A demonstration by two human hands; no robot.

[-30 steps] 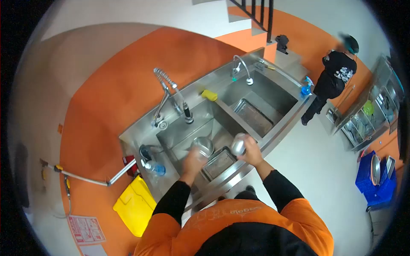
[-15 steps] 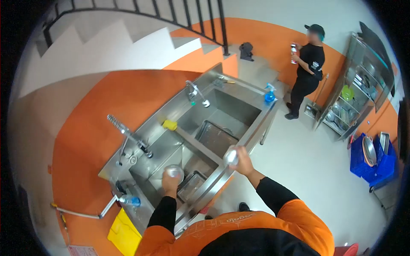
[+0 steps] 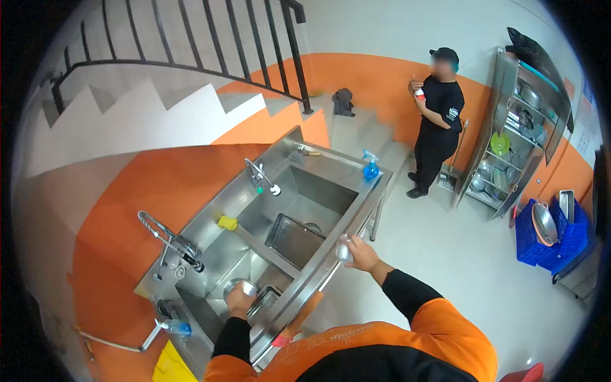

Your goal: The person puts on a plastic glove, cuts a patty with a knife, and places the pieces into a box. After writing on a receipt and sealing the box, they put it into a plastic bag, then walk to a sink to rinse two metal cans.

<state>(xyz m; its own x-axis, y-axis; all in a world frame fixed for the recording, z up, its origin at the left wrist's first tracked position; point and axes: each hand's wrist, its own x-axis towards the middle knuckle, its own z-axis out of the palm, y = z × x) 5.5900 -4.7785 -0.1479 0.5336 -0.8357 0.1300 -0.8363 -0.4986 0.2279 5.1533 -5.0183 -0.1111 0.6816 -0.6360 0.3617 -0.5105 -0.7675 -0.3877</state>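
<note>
Over the near sink basin (image 3: 219,261), my left hand (image 3: 241,299) grips a round metal bowl (image 3: 240,286) by its side. My right hand (image 3: 363,254) is wrapped round a small silvery metal cup (image 3: 344,249), held just outside the front edge of the sink. A rectangular metal tray (image 3: 266,301) lies in the near basin beside my left hand, partly hidden. In the far basin rests a larger dark tray (image 3: 294,240) with a round metal item partly behind it. A yellow sponge (image 3: 227,223) sits on the divider's back end.
Two faucets rise behind the basins. A blue spray bottle (image 3: 371,167) stands at the sink's far end. Beyond it a person in black (image 3: 436,121) stands holding a bottle. At right are an open metal cabinet (image 3: 509,137) and blue crates (image 3: 534,248); stairs are at upper left.
The view has shifted, so the sink appears lower and further left. My left hand sits lower in the near basin with the bowl. The cup is tilted differently. The other person's arms are raised closer to the chest.
</note>
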